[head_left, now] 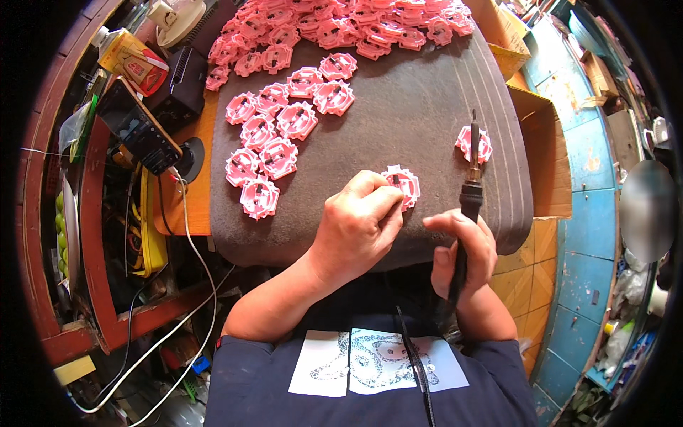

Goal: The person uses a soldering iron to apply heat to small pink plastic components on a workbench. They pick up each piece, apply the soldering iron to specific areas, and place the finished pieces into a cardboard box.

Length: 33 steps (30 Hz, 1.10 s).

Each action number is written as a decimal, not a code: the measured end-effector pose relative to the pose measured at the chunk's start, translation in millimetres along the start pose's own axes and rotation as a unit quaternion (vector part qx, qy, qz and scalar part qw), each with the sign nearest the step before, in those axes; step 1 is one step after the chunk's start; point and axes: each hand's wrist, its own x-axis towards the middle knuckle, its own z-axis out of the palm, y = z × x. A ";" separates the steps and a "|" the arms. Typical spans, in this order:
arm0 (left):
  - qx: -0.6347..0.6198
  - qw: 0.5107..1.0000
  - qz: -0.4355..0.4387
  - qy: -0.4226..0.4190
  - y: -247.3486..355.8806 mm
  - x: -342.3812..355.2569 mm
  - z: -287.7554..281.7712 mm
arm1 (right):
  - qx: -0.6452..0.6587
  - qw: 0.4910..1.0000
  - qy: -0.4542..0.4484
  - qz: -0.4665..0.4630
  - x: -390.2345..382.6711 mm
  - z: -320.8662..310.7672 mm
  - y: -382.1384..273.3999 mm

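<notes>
My right hand point(469, 249) is wrapped around the dark handle of a soldering iron point(471, 198), whose metal tip points up and away over the mat. Behind the iron lies one pink plastic part point(485, 145), partly covered by it. My left hand point(361, 217) has its thumb and fingers pinched at the left edge of another pink plastic part point(405, 186) with a small dark piece in its middle. What sits between those fingertips is hidden. To the left, several similar pink parts point(279, 156) rest in a loose group.
A large heap of pink parts point(334, 28) covers the far end of the dark mat point(398, 107). On the left stand a phone point(139, 124) on a holder and a drink carton point(135, 60), with a white cable point(203, 263) hanging down. Cardboard boxes point(544, 149) stand at the right.
</notes>
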 end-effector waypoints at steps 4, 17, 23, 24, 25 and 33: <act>0.001 1.000 0.001 -0.009 1.2 1.2 1.2 | -0.020 0.999 0.024 0.012 -8.6 -13.0 -5.4; 0.072 0.996 0.047 -0.033 5.6 2.9 0.0 | -0.006 0.999 -0.054 0.004 -3.7 -30.2 -21.9; 0.076 0.995 0.052 -0.034 6.1 3.1 -0.1 | -0.001 0.999 -0.049 -0.008 -5.0 -29.2 -22.3; 0.075 0.995 0.052 -0.032 6.0 3.1 0.1 | 0.002 0.999 -0.047 -0.009 -5.0 -28.5 -22.1; 0.074 0.995 0.053 -0.032 6.1 3.2 0.4 | 0.003 0.999 -0.045 -0.009 -5.1 -28.0 -21.9; 0.073 0.995 0.057 -0.033 5.9 3.3 0.0 | -0.002 0.999 -0.053 -0.010 -4.8 -27.6 -22.3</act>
